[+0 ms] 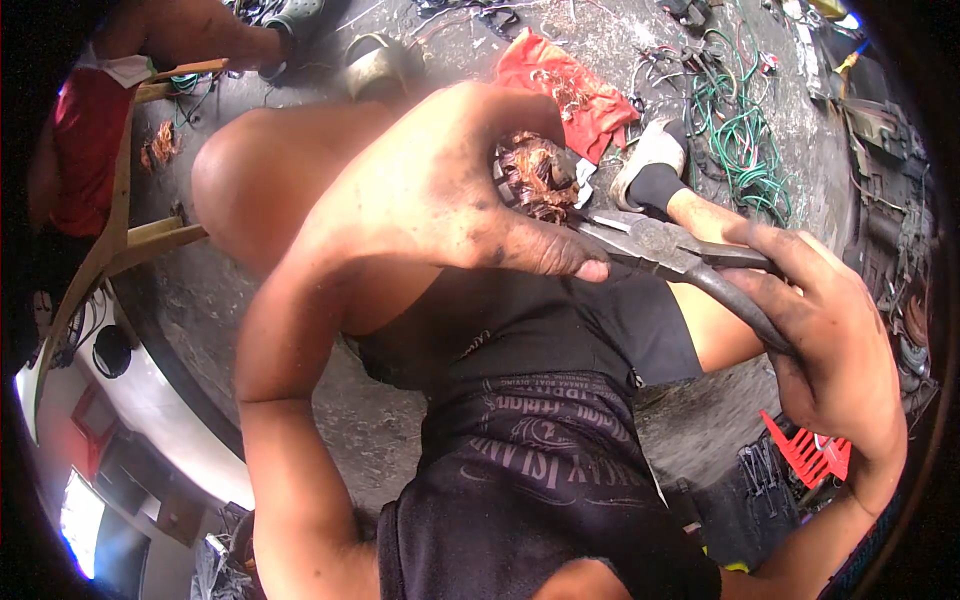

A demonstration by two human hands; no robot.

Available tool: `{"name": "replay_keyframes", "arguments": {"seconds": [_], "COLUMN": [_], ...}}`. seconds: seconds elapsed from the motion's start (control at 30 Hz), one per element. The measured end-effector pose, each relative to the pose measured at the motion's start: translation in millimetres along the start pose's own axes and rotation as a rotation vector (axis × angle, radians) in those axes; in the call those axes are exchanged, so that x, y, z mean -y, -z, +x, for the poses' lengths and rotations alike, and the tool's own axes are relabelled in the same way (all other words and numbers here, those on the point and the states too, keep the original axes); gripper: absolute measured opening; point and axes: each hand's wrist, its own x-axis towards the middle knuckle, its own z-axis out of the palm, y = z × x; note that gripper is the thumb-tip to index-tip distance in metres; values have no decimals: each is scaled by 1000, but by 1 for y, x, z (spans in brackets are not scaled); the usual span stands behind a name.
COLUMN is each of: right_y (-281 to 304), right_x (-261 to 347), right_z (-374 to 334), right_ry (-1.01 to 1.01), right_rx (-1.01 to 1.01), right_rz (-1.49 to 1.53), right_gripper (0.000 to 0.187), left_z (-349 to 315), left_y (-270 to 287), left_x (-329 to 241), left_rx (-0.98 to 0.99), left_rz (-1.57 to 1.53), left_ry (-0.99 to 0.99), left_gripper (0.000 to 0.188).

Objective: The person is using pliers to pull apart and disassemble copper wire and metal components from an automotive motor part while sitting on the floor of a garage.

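Copper coil [536, 180] in left hand [445, 195].

Pliers [655, 238] across the gap between 2 hands [440, 190] [835, 320]

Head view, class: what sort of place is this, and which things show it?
Probably a salvage or repair workspace: tangled green wires on the floor, copper-coloured strands on a red cloth, and pliers in the right hand.
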Motion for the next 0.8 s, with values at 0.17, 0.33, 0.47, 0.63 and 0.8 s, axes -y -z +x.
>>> {"name": "replay_keyframes", "arguments": {"seconds": [0.17,0.33,0.47,0.63,0.8], "right_y": [-3,-7,-7,1,31], "right_x": [0,1,1,-3,-1], "right_z": [1,3,1,-6,-93], "right_ry": [9,13,-22,-4,-364], "right_rx": [-19,-65,-87,66,260], "right_rz": [22,46,49,-75,-217], "right_gripper": [41,36,34,28,29], "left_z": [-7,-9,-2,-5,-24], "left_y": [-1,-2,4,7,29], "left_x": [-2,-3,-2,-7,27], "left_rx": [-5,-8,138,364,578], "left_rz": [-82,10,-57,-172,59], "left_ry": [73,44,126,66,-272], "left_gripper": [83,94,102,70,60]}}
